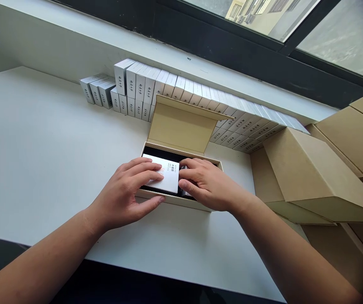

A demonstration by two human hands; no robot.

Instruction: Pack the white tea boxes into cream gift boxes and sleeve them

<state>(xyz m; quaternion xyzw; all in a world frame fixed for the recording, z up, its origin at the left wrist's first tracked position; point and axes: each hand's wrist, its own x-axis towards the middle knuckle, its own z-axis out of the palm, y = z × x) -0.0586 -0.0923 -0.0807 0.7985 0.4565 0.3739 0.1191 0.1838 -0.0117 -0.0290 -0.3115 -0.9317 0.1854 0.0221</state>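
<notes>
An open tan gift box [181,126] with a raised lid and black lining sits on the white table. A small white box [168,175] lies inside it. My left hand [127,192] rests on the white box with fingers stretched over its top and the thumb against the tan box's front wall. My right hand [206,183] grips the white box's right end, fingers curled over it and thumb at its near corner.
Several small white boxes [181,90] stand in rows along the wall behind the gift box. Closed tan boxes [314,177] are stacked at the right. The white table [42,143] stretches to the left. A dark window frame [232,42] runs above.
</notes>
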